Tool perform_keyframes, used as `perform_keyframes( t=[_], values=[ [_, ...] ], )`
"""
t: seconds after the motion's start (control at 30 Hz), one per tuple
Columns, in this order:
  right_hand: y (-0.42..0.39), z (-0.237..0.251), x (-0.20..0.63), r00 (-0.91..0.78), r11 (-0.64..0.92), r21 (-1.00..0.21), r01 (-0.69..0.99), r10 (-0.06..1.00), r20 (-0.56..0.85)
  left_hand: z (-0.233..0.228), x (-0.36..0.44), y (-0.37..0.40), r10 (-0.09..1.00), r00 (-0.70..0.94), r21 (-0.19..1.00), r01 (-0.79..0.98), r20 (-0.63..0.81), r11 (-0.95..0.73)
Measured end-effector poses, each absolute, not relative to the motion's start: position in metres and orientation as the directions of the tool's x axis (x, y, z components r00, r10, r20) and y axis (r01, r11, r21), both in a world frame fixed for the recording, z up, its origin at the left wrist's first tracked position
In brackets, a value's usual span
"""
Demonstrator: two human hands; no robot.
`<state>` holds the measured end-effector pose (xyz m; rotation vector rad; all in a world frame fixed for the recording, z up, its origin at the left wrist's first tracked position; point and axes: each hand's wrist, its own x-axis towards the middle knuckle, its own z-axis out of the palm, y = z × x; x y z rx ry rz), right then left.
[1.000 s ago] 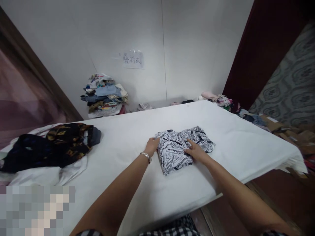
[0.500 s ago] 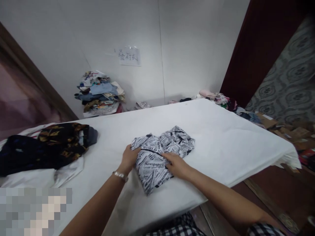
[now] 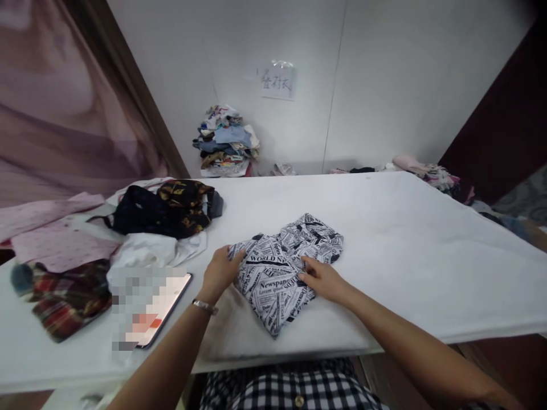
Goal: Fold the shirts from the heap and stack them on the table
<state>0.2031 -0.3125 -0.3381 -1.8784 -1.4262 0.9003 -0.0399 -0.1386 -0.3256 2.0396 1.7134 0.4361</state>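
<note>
A black-and-white newspaper-print garment [image 3: 273, 285], apparently a shirt, lies bunched and partly folded on the white-covered table [image 3: 384, 245]. One corner of it points toward me, and a crumpled part [image 3: 314, 233] spreads to the upper right. My left hand [image 3: 222, 272], with a metal bracelet [image 3: 205, 307] at the wrist, grips the garment's left edge, thumb on top. On the right side, my right hand [image 3: 322, 279] pinches the fabric between thumb and fingers. The undersides of the fingers are hidden.
To the left lie a dark patterned heap of clothes [image 3: 171, 208], a pink garment [image 3: 64, 242], a plaid garment [image 3: 72, 296] and a phone [image 3: 164, 310], partly pixelated. A tall clothes stack [image 3: 228, 142] stands by the wall. More clothes [image 3: 427, 171] sit beyond the far right edge.
The view has swung left, bringing the pink and plaid clothes and the phone into sight. My right hand has shifted slightly along the garment, whose front corner has turned a little to the right.
</note>
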Motion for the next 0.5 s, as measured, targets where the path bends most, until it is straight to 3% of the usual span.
perform_keyframes(
  t=[0.07, 0.27, 0.37, 0.5],
  values=[
    [-0.316, -0.336, 0.199, 0.198, -0.276, -0.785, 0.554, 0.960, -0.198, -0.323, -0.032, -0.128, 0.975, 0.221, 0.510, 0.838, 0.009, -0.195],
    [-0.313, -0.349, 0.195, 0.176, -0.194, -0.836, 0.514, 0.977, -0.119, -0.322, -0.009, -0.106, 0.911, 0.393, 0.562, 0.784, -0.121, -0.264],
    [-0.310, -0.352, 0.209, 0.209, -0.183, -0.859, 0.478, 0.974, -0.091, -0.322, -0.001, -0.102, 0.921, 0.383, 0.602, 0.752, -0.071, -0.267],
    [-0.305, -0.351, 0.228, 0.287, -0.244, -0.791, 0.561, 0.954, -0.091, -0.328, 0.014, -0.102, 0.920, 0.390, 0.609, 0.738, -0.032, -0.291]
  ],
)
